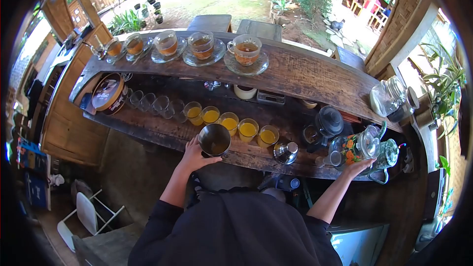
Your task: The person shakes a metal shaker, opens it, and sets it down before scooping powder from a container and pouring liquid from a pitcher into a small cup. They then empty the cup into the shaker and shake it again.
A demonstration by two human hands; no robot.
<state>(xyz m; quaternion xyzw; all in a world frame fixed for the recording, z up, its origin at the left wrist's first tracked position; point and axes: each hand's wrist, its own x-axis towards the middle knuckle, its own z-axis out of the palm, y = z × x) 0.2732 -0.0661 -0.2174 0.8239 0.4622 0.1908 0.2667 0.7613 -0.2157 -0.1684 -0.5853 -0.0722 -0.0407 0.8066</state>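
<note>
My left hand (194, 157) is wrapped round a dark metal cup (215, 140) at the counter's near edge, its open top showing a little liquid. Several glasses of yellow-orange drink, one of them a glass (248, 129), stand in a row just beyond the cup. Far to the right, my right hand (358, 167) touches the lower side of a glass jug (355, 148) with orange flowers; its fingers are partly hidden. A metal shaker top (285, 150) stands between the hands. Left of the filled glasses, empty glasses (161, 105) continue the row.
Cups of tea on saucers, including one cup (246, 49), line the raised wooden shelf (315, 71). A black lidded pot (330, 121), a green-tinted jug (388, 153) and glass jars (388, 96) stand at right. A round box (107, 92) is at left; a white chair (87, 213) is below.
</note>
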